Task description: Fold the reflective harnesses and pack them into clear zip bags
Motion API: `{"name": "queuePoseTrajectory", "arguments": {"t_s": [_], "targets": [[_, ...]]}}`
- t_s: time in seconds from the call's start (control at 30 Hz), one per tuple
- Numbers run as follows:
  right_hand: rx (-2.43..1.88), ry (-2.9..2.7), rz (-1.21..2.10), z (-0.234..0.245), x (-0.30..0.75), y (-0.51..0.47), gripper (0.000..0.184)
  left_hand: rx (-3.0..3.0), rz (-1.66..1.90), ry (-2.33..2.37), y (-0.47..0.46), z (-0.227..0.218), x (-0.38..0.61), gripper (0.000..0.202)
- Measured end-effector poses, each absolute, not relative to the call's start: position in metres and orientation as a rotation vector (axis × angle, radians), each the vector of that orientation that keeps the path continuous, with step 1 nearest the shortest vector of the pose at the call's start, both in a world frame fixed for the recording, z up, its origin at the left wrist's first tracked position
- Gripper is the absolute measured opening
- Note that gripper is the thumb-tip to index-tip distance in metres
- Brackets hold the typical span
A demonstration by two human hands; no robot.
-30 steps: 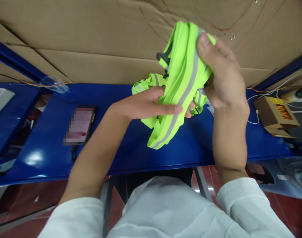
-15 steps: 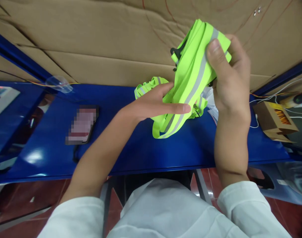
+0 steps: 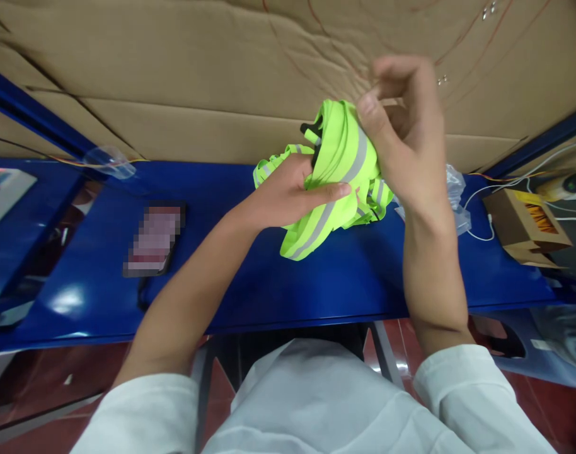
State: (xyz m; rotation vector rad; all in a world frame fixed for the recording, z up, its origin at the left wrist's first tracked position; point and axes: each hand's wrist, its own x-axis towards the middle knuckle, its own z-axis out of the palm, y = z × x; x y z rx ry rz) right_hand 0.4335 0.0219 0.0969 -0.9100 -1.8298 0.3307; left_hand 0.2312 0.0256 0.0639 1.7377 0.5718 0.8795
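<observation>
A folded bundle of neon yellow-green reflective straps (image 3: pixel 338 157), with grey stripes and a black plastic piece at its upper left, is gripped in my left hand (image 3: pixel 290 192). My left thumb lies across the front of the bundle; the other fingers are hidden behind it. Just right of the bundle's upper end is my right hand (image 3: pixel 411 132), fingers bent and slightly blurred, with a gap between thumb and fingers. Its thumb is close to the straps; whether it touches them I cannot tell. More reflective straps (image 3: pixel 377 195) lie in a heap behind the bundle on the blue table (image 3: pixel 250 284).
A phone (image 3: pixel 155 239) lies on the left of the table. A clear plastic cup (image 3: pixel 111 162) is at the back left. On the right are clear plastic bags (image 3: pixel 458 195), white cables (image 3: pixel 481 236) and an opened cardboard box (image 3: pixel 527 230). Cardboard (image 3: pixel 198 69) covers the back.
The right hand has come off the top of the bundle and its fingers have opened. The bundle's upper end has folded down lower and shorter, still in the left hand.
</observation>
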Motion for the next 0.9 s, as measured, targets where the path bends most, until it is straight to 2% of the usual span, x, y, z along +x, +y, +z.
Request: {"name": "queuePoseTrajectory", "arguments": {"t_s": [0.1,0.17,0.4,0.53,0.83,0.9], "targets": [[-0.839,-2.173,0.305,0.103,0.436,0.015,0.047,1.737,0.924,0.637,0.027,0.063,0.228,0.037],[-0.879,-2.210,0.293,0.104,0.435,0.013,0.055,1.688,0.959,0.676,0.027,0.062,0.229,0.036],[-1.017,-1.817,0.213,0.091,0.420,0.019,0.023,1.304,0.924,0.589,0.025,0.048,0.251,0.050],[-1.111,-1.681,0.163,0.084,0.416,0.024,0.025,1.197,0.885,0.546,0.026,0.045,0.254,0.056],[-1.045,-1.583,0.142,0.085,0.412,0.024,0.027,1.161,0.759,0.384,0.026,0.046,0.254,0.037],[-1.040,-1.585,0.223,0.087,0.412,0.022,0.029,1.231,0.741,0.364,0.024,0.048,0.253,0.036]]}}
